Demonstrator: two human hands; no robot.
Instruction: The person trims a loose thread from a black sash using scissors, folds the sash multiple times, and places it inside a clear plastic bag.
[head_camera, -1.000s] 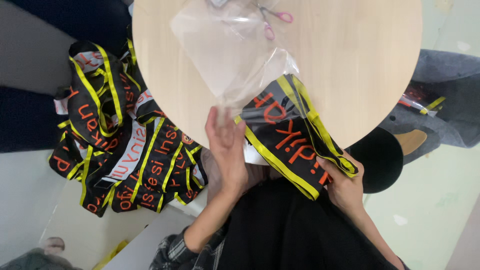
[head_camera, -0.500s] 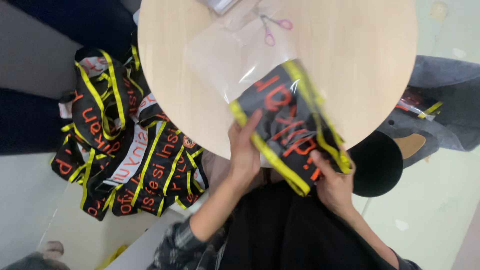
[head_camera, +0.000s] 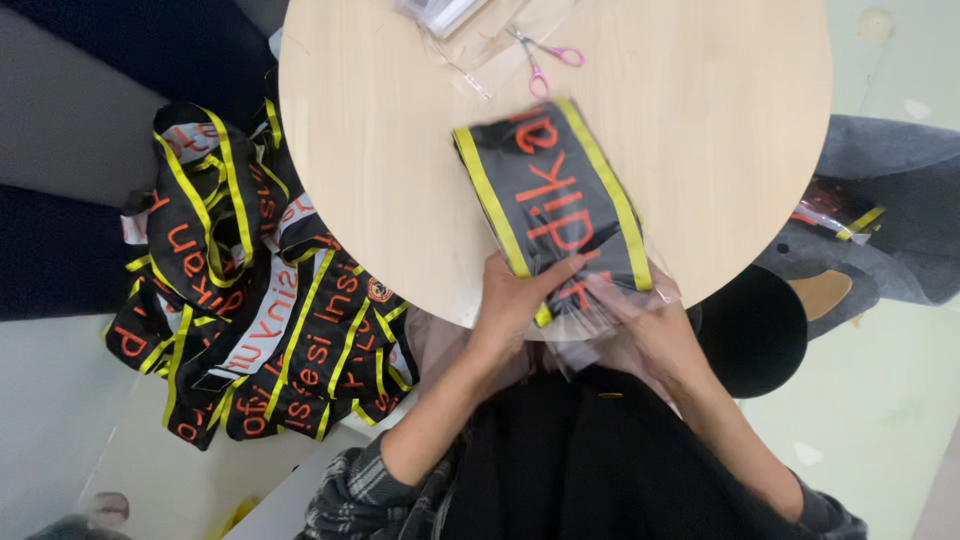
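a folded black sash (head_camera: 552, 205) with yellow edging and orange lettering is laid flat on the round wooden table (head_camera: 400, 150), inside a clear plastic bag (head_camera: 640, 300) whose open mouth hangs over the table edge at 6 o'clock. it appears to be kept flat on the tabletop so that the thin film is supported while it is handled. the left hand (head_camera: 515, 300) is pressed on the near end of the sash, fingers closed narrowly over cloth and film. the right hand (head_camera: 640, 325) is set at the bag's mouth, its fingers curled on the loose plastic; how tightly it is pinched cannot be told, as the film blurs the fingertips.

at 12 o'clock on the table, pink-handled scissors (head_camera: 545, 60) and spare clear bags (head_camera: 470, 35) are kept within reach but well apart from the hands. at 9 o'clock, off the table, a heap of like sashes (head_camera: 250, 320) is piled. at 3 o'clock a grey garment (head_camera: 890, 220) and a black round stool (head_camera: 750, 330) are seen.
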